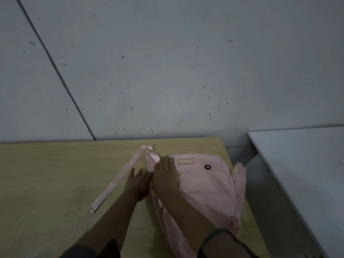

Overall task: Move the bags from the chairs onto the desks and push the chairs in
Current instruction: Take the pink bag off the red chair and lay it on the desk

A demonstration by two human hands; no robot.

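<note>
A pink fabric bag (208,187) lies flat on the right part of a wooden desk (55,174), its label and a black eyelet facing up. Its long pink strap (119,181) stretches out to the left across the desk top. My right hand (165,175) rests flat on the bag's left side, fingers spread. My left hand (138,181) lies open on the desk just left of the bag, touching its edge. No chair is in view.
A grey speckled wall (167,71) stands right behind the desk. A white table (307,164) sits to the right, separated from the desk by a narrow gap (260,183). The bag's right edge hangs slightly over the desk's side.
</note>
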